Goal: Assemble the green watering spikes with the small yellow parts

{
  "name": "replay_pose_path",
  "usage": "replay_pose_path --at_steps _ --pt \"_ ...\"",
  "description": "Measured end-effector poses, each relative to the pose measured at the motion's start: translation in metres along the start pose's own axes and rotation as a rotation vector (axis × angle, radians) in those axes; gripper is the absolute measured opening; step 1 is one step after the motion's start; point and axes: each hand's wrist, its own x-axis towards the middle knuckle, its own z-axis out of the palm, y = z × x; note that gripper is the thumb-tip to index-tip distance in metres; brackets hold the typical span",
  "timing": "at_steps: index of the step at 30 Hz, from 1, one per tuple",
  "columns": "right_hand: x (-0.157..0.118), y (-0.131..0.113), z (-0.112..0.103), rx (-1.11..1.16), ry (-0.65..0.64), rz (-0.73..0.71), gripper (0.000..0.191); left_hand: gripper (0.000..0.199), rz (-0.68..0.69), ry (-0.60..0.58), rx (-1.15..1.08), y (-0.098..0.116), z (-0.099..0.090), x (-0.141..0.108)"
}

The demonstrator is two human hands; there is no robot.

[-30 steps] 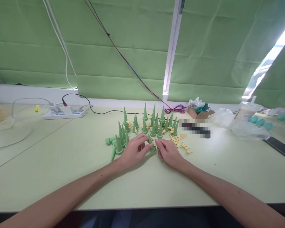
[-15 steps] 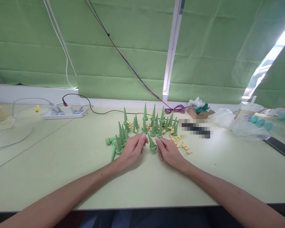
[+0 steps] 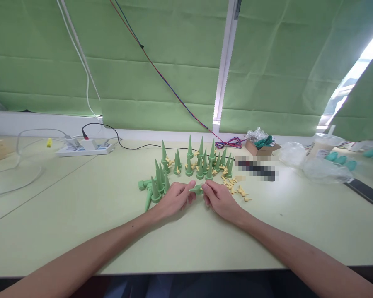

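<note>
A green plastic watering spike (image 3: 197, 189) lies tilted on its side between my hands, its tip pointing left. My left hand (image 3: 178, 196) is closed around its pointed end. My right hand (image 3: 218, 198) pinches at the spike's base, where a bit of yellow shows; this looks like a small yellow valve, mostly hidden by the fingers. Several more green spikes (image 3: 189, 166) stand upright just beyond my hands, some with yellow pieces in their sides. Loose yellow valves (image 3: 240, 191) are scattered to the right of my right hand.
Some green spikes lie on their sides (image 3: 148, 198) by my left wrist. A power strip (image 3: 85, 150) sits at the back left. Toward the right are a small cardboard box (image 3: 261, 150), a plastic bag (image 3: 323, 170), a drink cup (image 3: 321, 147) and a dark phone (image 3: 368, 194).
The spike between my hands has gone from nearly upright to lying over with its tip to the left. My left hand has moved slightly down and right to its tip.
</note>
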Motion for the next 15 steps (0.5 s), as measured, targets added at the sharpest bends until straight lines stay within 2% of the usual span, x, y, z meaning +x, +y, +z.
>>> replay_pose_path --at_steps 9,15 --pt "-0.0001 0.0031 -0.0002 0.011 0.001 -0.017 0.041 0.057 0.04 -0.033 0.047 0.0042 -0.0018 -0.0013" --pt "-0.0002 0.002 -0.0009 0.027 0.013 -0.009 0.043 0.052 0.054 0.001 0.103 0.0083 -0.0024 -0.0027"
